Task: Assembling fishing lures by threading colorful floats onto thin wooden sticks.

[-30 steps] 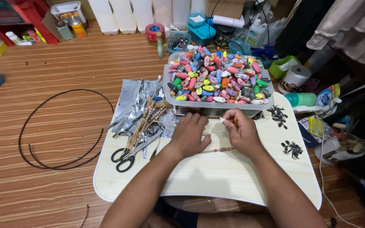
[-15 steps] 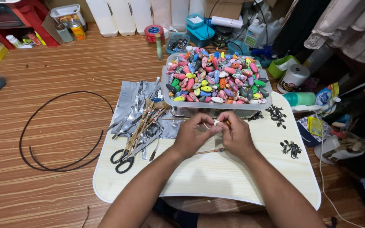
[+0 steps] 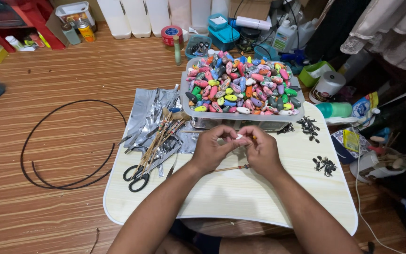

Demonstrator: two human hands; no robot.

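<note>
Bead pinched over the lap board

Bead point(image 3: 238, 137), small and white, sits between both sets of fingertips, just above the board and right in front of the tub. Now the layout, biggest first: a pale board point(image 3: 240, 197) lies across the lap on a striped wooden floor. At its far edge stands a clear tub point(image 3: 240, 120), heaped with oval beads in every colour. Left of the tub, crumpled foil point(image 3: 146, 110) spreads out, and a bundle of thin sticks point(image 3: 163, 136) lies over it. Black-handled scissors point(image 3: 139, 176) rest at the board's left edge. Out on the floor, a loop of black wire point(image 3: 66, 146) curls well apart from it all. Left hand point(image 3: 212, 150) and right hand point(image 3: 259, 150) meet at the middle, fingers curled in, tips pressed together on the bead. One lone stick point(image 3: 231, 168) lies under the hands. Two clumps of black hooks point(image 3: 324, 164) sit at the right.
</note>
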